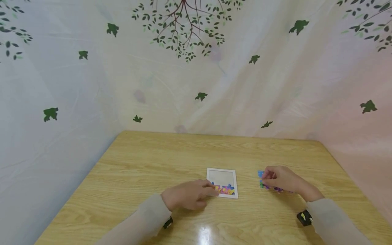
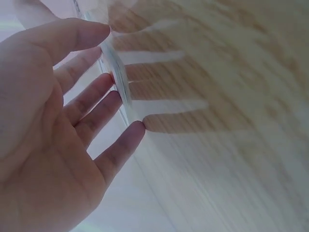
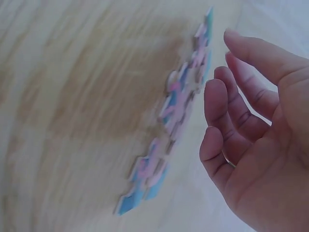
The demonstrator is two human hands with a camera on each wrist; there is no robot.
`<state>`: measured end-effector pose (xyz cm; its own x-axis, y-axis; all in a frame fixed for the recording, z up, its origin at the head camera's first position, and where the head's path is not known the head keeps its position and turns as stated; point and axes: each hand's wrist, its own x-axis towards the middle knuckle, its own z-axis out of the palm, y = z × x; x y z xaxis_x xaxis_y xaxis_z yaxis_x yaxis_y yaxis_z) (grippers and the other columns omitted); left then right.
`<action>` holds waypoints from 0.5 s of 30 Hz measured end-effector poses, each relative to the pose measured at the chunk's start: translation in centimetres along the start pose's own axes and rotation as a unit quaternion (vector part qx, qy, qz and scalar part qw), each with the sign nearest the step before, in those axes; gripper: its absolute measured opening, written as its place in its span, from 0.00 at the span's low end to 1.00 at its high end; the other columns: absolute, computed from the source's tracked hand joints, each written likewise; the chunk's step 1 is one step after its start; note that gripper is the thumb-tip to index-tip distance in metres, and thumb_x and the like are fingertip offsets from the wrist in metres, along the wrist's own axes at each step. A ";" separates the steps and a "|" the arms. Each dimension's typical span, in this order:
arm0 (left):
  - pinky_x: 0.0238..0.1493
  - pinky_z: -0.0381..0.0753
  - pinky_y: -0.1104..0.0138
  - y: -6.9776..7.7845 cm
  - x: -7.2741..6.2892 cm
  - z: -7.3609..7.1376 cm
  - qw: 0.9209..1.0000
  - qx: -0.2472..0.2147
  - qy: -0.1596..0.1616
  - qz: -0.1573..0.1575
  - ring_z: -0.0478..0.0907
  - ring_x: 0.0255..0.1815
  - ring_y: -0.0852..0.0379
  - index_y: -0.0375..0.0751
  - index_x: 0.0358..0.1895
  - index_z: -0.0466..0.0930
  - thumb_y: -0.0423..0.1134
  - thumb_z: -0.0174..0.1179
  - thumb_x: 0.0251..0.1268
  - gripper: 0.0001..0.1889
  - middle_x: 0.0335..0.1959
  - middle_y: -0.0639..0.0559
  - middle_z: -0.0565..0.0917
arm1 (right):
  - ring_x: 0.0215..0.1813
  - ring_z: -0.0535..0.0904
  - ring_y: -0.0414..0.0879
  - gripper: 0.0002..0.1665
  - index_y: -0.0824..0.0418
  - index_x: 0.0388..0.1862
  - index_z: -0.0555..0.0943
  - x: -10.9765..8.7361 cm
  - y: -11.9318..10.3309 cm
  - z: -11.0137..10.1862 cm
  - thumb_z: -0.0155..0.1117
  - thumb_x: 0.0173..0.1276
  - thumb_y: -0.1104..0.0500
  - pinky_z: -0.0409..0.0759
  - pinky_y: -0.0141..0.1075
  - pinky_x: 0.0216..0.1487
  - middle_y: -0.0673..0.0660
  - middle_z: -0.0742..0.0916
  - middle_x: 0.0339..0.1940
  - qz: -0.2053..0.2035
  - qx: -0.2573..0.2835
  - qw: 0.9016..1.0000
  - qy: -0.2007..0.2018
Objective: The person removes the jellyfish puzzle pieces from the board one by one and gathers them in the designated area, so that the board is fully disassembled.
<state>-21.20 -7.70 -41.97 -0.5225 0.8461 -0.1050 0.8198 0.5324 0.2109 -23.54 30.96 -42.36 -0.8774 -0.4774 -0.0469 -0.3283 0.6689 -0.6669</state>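
Nearest, the left hand (image 1: 188,194) reaches in with fingers extended and slightly spread, touching the near left part of a white puzzle frame (image 1: 236,183), whose near end holds joined pieces (image 1: 228,189). A sideways push from those fingers could skew the frame or lift an edge piece. To the right, the right hand (image 1: 284,178) hovers over loose pieces (image 3: 177,96), fingers loosely bent, thumb apart, nothing visible between them; because the pieces lie bunched, a grab might drag neighbours along. Beyond the desk (image 1: 153,153) hangs a leaf-printed curtain (image 1: 171,81).
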 end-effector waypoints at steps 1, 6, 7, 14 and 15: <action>0.66 0.74 0.69 0.0 0.1 0.0 1.000 0.004 0.002 -0.001 0.74 0.66 0.57 0.52 0.74 0.74 0.38 0.60 0.75 0.26 0.69 0.49 0.75 | 0.27 0.78 0.41 0.07 0.61 0.41 0.81 0.1 -0.1 0.0 0.68 0.75 0.58 0.79 0.33 0.24 0.51 0.83 0.31 -0.002 0.001 1.000 0.000; 0.62 0.76 0.72 0.0 0.6 0.2 0.999 0.039 0.005 -0.007 0.75 0.63 0.59 0.55 0.74 0.75 0.41 0.61 0.74 0.26 0.66 0.52 0.77 | 0.26 0.77 0.40 0.08 0.60 0.41 0.81 0.8 -1.0 0.3 0.69 0.74 0.57 0.78 0.33 0.23 0.50 0.83 0.31 -0.009 -0.004 1.000 0.000; 0.62 0.76 0.72 0.1 0.6 0.2 0.999 0.047 0.006 -0.005 0.75 0.62 0.60 0.56 0.74 0.75 0.42 0.61 0.74 0.26 0.65 0.53 0.77 | 0.26 0.77 0.40 0.08 0.61 0.41 0.82 0.9 -1.2 0.5 0.69 0.74 0.57 0.77 0.32 0.23 0.50 0.83 0.31 -0.010 -0.002 1.000 -0.002; 0.61 0.77 0.71 0.7 1.0 -0.2 0.996 0.084 0.010 -0.004 0.77 0.60 0.59 0.57 0.71 0.79 0.42 0.61 0.75 0.23 0.62 0.53 0.79 | 0.33 0.77 0.38 0.08 0.60 0.42 0.84 1.8 -3.0 1.9 0.72 0.71 0.57 0.78 0.31 0.31 0.48 0.84 0.33 -0.040 -0.005 0.999 -0.014; 0.61 0.77 0.70 0.8 1.1 -0.3 0.996 0.087 0.008 -0.006 0.77 0.61 0.59 0.56 0.70 0.79 0.42 0.61 0.75 0.23 0.63 0.53 0.79 | 0.34 0.77 0.37 0.09 0.60 0.43 0.84 2.0 -3.2 2.1 0.72 0.71 0.57 0.78 0.31 0.33 0.47 0.84 0.34 -0.044 -0.006 0.999 -0.015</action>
<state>-21.20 -6.35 -41.61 -0.5347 0.8402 -0.0905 0.8413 0.5393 0.0370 -23.50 26.64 -41.89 -0.8339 -0.5518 -0.0113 -0.4085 0.6308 -0.6598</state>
